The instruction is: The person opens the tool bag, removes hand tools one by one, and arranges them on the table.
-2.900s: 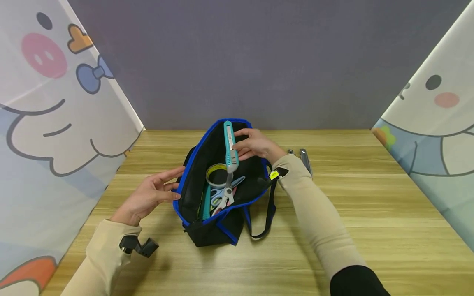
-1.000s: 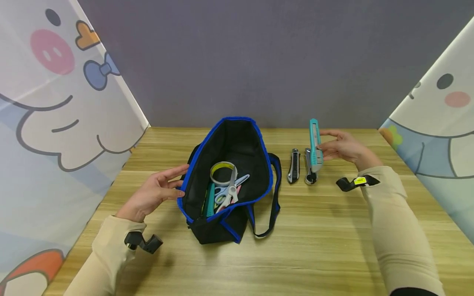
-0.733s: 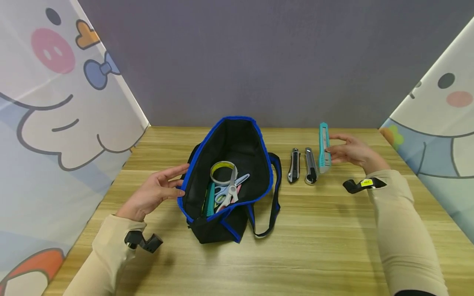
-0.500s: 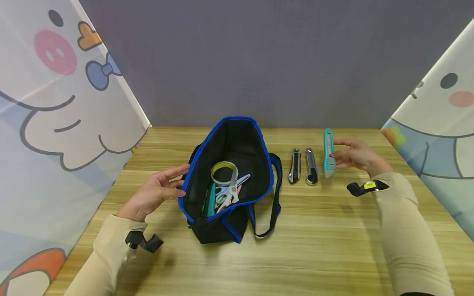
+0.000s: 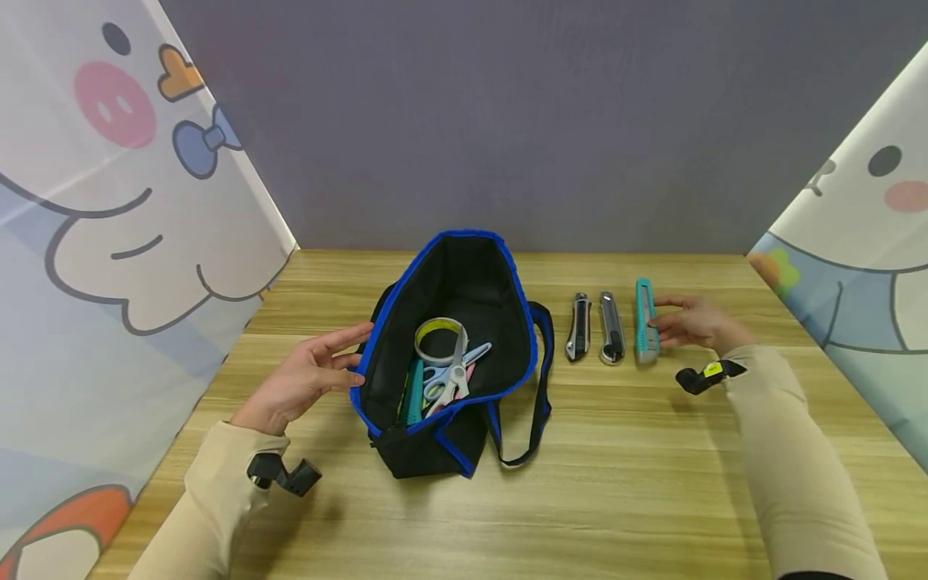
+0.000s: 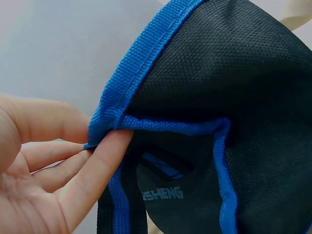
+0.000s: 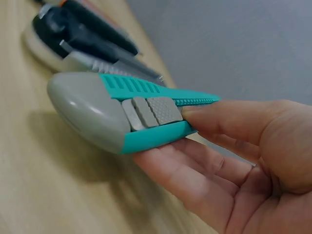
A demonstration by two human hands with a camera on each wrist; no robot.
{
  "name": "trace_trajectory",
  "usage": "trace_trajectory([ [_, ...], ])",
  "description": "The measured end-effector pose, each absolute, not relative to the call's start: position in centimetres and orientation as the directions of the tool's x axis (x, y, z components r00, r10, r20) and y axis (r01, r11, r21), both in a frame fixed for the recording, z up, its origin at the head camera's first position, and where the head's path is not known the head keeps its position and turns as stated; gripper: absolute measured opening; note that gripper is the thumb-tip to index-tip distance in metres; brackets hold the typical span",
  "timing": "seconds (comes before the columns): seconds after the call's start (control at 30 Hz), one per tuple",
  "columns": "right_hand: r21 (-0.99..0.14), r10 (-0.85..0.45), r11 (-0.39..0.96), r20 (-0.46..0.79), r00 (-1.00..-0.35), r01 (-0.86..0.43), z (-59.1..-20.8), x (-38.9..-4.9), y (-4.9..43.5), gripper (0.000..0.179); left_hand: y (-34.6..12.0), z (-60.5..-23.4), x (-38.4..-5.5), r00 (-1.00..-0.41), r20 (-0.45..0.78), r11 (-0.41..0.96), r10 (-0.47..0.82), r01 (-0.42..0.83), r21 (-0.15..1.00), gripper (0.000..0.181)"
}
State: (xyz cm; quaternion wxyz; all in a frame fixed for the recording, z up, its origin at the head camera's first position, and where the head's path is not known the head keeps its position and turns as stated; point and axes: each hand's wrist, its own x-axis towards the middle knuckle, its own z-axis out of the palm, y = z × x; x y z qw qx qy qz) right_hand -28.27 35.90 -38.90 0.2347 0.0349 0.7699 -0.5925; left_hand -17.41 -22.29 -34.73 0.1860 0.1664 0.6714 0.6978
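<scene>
My left hand (image 5: 306, 379) pinches the blue-edged rim of an open black tool bag (image 5: 413, 302), its thumb and fingers on either side of the fabric in the left wrist view. On the right, my right hand (image 5: 692, 322) grips a teal utility knife (image 5: 645, 322) with a grey end. The right wrist view shows the thumb on top of that knife (image 7: 156, 114) and fingers beneath, with a shadow on the tabletop under it. Two grey-and-black utility knives (image 5: 578, 326) (image 5: 611, 329) lie side by side just left of it.
Inside the bag are a roll of tape (image 5: 441, 341), white-handled scissors (image 5: 453, 377), light blue scissors (image 5: 437, 380) and a teal item (image 5: 414, 395). A black strap (image 5: 538, 419) loops out on the bag's right. A grey wall (image 5: 507, 121) stands behind the wooden table (image 5: 580, 499).
My right hand has carried the teal utility knife from above the bag rightward past the two grey knives, then lowered it close to the table. The left hand has stayed at the bag's rim.
</scene>
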Motion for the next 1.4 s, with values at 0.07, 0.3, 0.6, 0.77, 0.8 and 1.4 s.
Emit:
trace_trajectory([
  [0.07,-0.886,-0.222,0.32,-0.416,-0.882,0.337,-39.4,-28.4,35.9,0.072,-22.3,-34.7,-17.4,-0.875,-0.022,-0.028,0.484,-0.04,0.999,0.074],
  [0.3,-0.842,-0.197,0.432,-0.437,-0.878,0.322,-39.8,-28.7,35.2,0.068,-22.2,-34.6,-17.5,-0.874,-0.031,-0.025,0.485,-0.049,0.999,0.073],
  [0.6,-0.808,-0.147,0.484,-0.454,-0.879,0.336,-39.4,-29.0,34.5,0.051,-22.2,-34.6,-17.5,-0.872,-0.021,-0.031,0.49,-0.041,0.999,0.073],
  [0.77,-0.758,-0.057,0.534,-0.475,-0.878,0.375,-39.5,-29.1,34.4,0.034,-22.3,-34.6,-17.5,-0.872,-0.02,-0.03,0.489,-0.04,0.999,0.073],
  [0.8,-0.755,-0.051,0.531,-0.482,-0.875,0.385,-39.5,-29.1,34.4,0.029,-22.3,-34.6,-17.5,-0.872,-0.019,-0.03,0.489,-0.039,0.999,0.073],
  [1.4,-0.834,-0.097,0.425,-0.429,-0.898,0.353,-39.0,-28.2,35.1,0.035,-22.4,-34.6,-17.4,-0.867,-0.014,-0.041,0.499,-0.04,0.998,0.073],
])
